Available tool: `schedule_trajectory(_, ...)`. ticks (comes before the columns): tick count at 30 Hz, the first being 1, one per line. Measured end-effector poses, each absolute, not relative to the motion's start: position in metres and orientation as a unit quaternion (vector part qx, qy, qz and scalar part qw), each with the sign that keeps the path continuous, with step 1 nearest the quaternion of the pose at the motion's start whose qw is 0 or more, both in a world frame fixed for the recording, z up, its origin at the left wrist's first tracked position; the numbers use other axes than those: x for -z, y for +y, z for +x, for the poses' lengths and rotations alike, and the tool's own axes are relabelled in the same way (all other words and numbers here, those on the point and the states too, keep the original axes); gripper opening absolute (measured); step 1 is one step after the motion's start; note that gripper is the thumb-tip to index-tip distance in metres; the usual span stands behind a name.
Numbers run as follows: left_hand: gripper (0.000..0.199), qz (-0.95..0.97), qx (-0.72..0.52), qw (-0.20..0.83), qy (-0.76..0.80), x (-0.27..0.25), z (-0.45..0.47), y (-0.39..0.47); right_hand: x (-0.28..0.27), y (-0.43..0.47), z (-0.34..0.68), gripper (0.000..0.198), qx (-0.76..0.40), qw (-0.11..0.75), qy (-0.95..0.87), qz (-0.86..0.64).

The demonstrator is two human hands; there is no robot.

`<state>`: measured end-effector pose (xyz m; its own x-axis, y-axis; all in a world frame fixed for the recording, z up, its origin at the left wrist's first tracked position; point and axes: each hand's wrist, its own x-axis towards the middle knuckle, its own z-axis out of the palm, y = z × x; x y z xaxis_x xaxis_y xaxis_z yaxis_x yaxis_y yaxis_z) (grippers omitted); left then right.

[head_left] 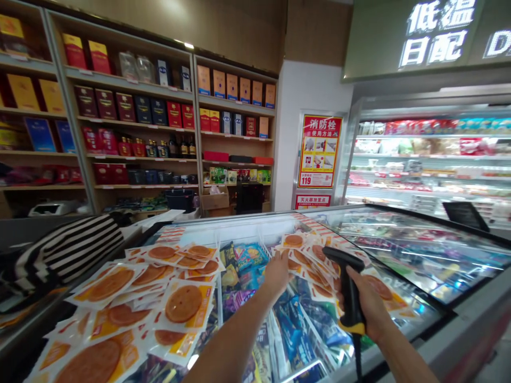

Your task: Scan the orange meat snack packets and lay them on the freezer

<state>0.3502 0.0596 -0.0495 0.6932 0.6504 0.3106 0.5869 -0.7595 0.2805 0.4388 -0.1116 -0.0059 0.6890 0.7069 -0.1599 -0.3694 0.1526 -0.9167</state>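
Observation:
My right hand [369,306] is wrapped round a black and yellow barcode scanner [351,290], with its head pointing left and its cord hanging down. My left hand [278,271] reaches forward to the left edge of a pile of flat sealed packets [315,274], each showing a round orange-brown patty. Its fingers look stretched out at the packets; the thumb and fingertips are partly hidden. More such packets [183,303] lie in a large heap left of my forearm. Both piles rest on the glass top of a chest freezer [195,231].
Bagged frozen goods [295,324] show inside the freezer. A black and white striped cloth item [82,247] is at the left. Shelves of boxed bottles [139,109] stand behind, a lit chiller [431,159] at the right. A black panel [465,215] stands on the freezer's far side.

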Motion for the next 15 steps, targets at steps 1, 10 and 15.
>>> schedule_trajectory(1,0.059,0.92,-0.199,0.069,0.329,0.049,0.349,0.06,0.005,-0.111,0.438,0.026,-0.362,0.743,-0.157,-0.541)
schedule_trajectory(10,0.018,0.942,-0.196,0.059,0.264,0.033,0.32,0.077,0.0,-0.107,0.425,0.03,-0.364,0.728,-0.18,-0.551)
schedule_trajectory(15,0.021,0.891,-0.272,0.086,0.354,0.015,0.285,0.1,-0.003,-0.103,0.411,0.03,-0.376,0.721,-0.2,-0.547)
